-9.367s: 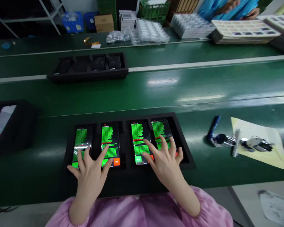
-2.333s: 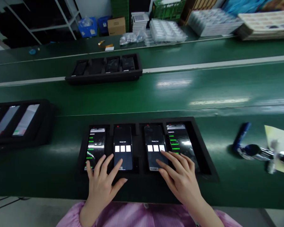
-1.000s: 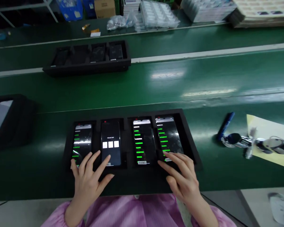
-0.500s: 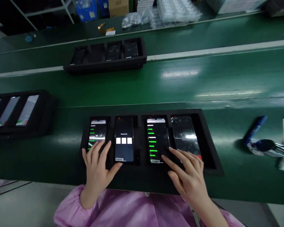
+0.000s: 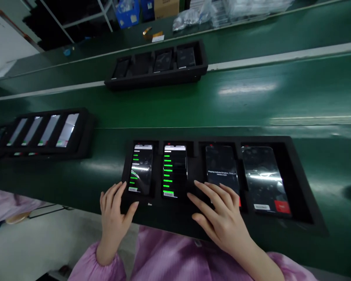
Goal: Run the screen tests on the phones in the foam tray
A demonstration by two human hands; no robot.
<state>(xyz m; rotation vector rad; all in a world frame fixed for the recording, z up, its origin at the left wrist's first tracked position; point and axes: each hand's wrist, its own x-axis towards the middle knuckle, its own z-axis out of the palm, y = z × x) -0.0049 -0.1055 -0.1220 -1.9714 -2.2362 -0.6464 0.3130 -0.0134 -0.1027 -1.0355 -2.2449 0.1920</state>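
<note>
A black tray (image 5: 195, 171) in front of me holds several smartphones side by side. The leftmost smartphone (image 5: 140, 168) and the second smartphone (image 5: 174, 169) show lists of green text. Dim white text crosses the dark screen of the third smartphone (image 5: 222, 166). On the rightmost smartphone (image 5: 263, 175) a red box is lit at the lower corner. My left hand (image 5: 114, 210) is open at the tray's near left corner, fingers spread beside the leftmost phone. My right hand (image 5: 219, 214), also open, is over the third phone's lower part, its index finger pointing towards the second phone.
A second black tray (image 5: 83, 134) with lit phones stands to the left on the green bench (image 5: 152, 105). Farther back is another tray (image 5: 155, 80) holding dark phones. Clear plastic packaging (image 5: 193, 19), a blue bin (image 5: 128, 15) and a cardboard box (image 5: 166, 8) are at the back.
The view has shifted left. The second phone's vibrator test screen is now a green list; the third's list is now dim text. My right hand has moved left relative to the phones.
</note>
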